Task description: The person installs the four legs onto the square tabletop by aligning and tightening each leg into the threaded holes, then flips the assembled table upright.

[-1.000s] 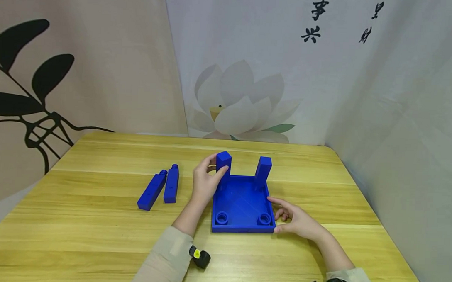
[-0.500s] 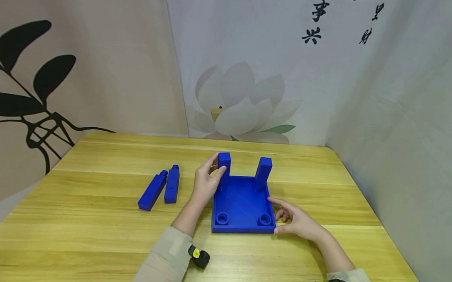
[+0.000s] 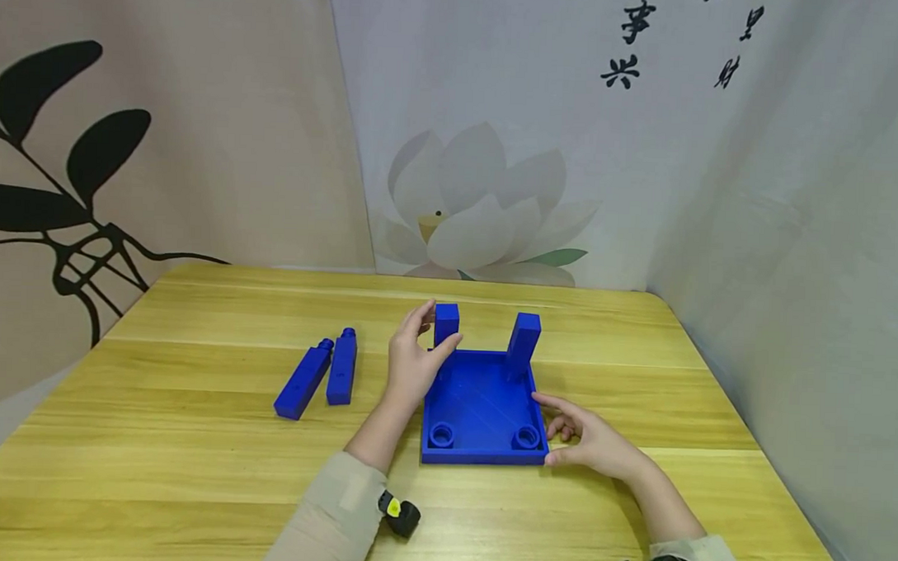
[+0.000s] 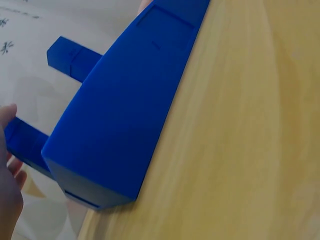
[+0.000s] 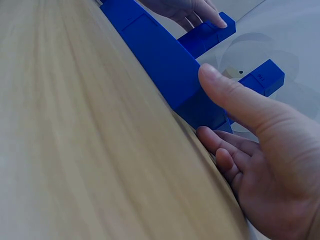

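Note:
A square blue tray-like base (image 3: 478, 405) with a raised rim lies on the table. Two blue square posts stand at its far corners: the left post (image 3: 447, 323) and the right post (image 3: 524, 341). Round ringed sockets (image 3: 441, 434) show at its near corners. My left hand (image 3: 414, 362) is around the left post, thumb across its near face and fingers loosely spread at its left. Whether the fingers press on it is hard to see. My right hand (image 3: 592, 438) touches the base's right side with spread thumb and index finger; its other fingers (image 5: 227, 162) curl loosely beside it.
Two loose blue posts, one (image 3: 303, 380) tilted and another (image 3: 342, 367) beside it, lie left of the base with their threaded-looking ends away from me. The wooden table (image 3: 190, 469) ends at a printed cloth backdrop (image 3: 492, 109).
The left post has turned from a corner-on to a flat-on position. My left hand has since loosened, its thumb shifting right and its fingertips coming out left. My right hand stays put.

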`<control>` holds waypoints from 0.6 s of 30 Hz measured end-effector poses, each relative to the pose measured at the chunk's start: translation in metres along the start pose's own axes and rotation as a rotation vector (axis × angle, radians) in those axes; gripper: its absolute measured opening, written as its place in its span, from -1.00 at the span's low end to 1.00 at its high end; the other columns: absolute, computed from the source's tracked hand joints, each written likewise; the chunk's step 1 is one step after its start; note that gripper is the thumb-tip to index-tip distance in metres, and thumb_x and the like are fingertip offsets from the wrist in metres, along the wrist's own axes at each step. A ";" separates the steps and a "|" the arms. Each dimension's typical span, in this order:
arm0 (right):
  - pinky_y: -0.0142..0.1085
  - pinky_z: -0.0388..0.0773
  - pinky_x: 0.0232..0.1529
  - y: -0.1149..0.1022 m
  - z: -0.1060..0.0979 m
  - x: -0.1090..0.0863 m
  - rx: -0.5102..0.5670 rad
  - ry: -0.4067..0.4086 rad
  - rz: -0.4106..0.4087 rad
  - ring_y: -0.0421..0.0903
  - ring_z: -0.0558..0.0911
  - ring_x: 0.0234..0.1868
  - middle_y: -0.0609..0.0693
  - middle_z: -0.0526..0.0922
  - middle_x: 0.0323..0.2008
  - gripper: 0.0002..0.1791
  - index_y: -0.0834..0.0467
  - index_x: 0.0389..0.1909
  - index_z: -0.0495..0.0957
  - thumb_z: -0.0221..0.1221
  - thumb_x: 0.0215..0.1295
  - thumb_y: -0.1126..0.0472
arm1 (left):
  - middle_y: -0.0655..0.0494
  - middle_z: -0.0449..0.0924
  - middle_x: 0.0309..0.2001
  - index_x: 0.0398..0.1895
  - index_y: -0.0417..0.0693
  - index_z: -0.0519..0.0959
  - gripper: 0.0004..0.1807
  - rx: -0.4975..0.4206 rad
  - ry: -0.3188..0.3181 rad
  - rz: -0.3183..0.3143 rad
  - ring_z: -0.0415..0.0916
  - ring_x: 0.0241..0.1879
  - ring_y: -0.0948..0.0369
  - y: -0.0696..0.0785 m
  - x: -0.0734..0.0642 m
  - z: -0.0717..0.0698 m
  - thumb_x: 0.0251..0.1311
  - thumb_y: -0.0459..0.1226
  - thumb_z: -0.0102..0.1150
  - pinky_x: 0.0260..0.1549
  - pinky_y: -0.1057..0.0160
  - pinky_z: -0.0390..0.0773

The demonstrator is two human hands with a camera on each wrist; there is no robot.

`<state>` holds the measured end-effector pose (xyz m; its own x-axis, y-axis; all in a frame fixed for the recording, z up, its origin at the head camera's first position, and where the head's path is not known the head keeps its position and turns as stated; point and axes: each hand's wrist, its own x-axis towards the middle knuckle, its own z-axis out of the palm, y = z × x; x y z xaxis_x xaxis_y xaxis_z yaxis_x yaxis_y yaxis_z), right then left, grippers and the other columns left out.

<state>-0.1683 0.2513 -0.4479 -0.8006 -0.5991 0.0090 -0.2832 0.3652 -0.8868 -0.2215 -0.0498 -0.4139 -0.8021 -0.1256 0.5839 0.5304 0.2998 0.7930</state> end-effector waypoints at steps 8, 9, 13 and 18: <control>-0.36 0.42 -0.19 0.002 0.000 0.000 0.001 0.004 -0.002 0.00 0.52 -0.18 0.09 0.59 -0.25 -0.07 0.18 0.43 0.16 0.42 0.05 0.24 | -0.05 0.51 -0.09 0.14 -0.24 0.47 -0.35 0.070 0.060 -0.042 0.47 -0.08 0.08 0.006 -0.002 0.006 -0.06 -0.27 0.50 -0.03 0.09 0.50; -0.36 0.42 -0.19 0.002 0.000 0.000 0.000 0.004 -0.002 0.00 0.52 -0.18 0.09 0.59 -0.25 -0.07 0.18 0.43 0.16 0.42 0.05 0.24 | -0.05 0.51 -0.10 0.13 -0.24 0.47 -0.37 0.079 0.064 -0.046 0.47 -0.10 0.08 0.006 -0.002 0.007 -0.06 -0.29 0.50 -0.04 0.10 0.51; -0.36 0.42 -0.20 0.002 0.000 -0.001 0.001 0.003 0.002 0.01 0.52 -0.19 0.09 0.59 -0.25 -0.06 0.18 0.43 0.15 0.42 0.04 0.24 | -0.05 0.50 -0.13 0.11 -0.25 0.47 -0.41 0.098 0.064 -0.045 0.49 -0.14 0.07 0.005 -0.003 0.008 -0.03 -0.31 0.47 -0.08 0.12 0.54; -0.36 0.42 -0.20 0.002 0.000 0.000 0.002 0.004 0.000 0.01 0.52 -0.19 0.10 0.59 -0.25 -0.06 0.19 0.43 0.15 0.42 0.05 0.25 | -0.06 0.50 -0.14 0.11 -0.24 0.46 -0.42 0.069 0.050 -0.019 0.50 -0.12 0.08 0.003 -0.003 0.009 -0.02 -0.37 0.45 -0.07 0.15 0.56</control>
<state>-0.1684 0.2521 -0.4499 -0.8025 -0.5965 0.0103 -0.2821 0.3641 -0.8876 -0.2200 -0.0404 -0.4152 -0.7961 -0.1786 0.5782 0.4935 0.3613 0.7911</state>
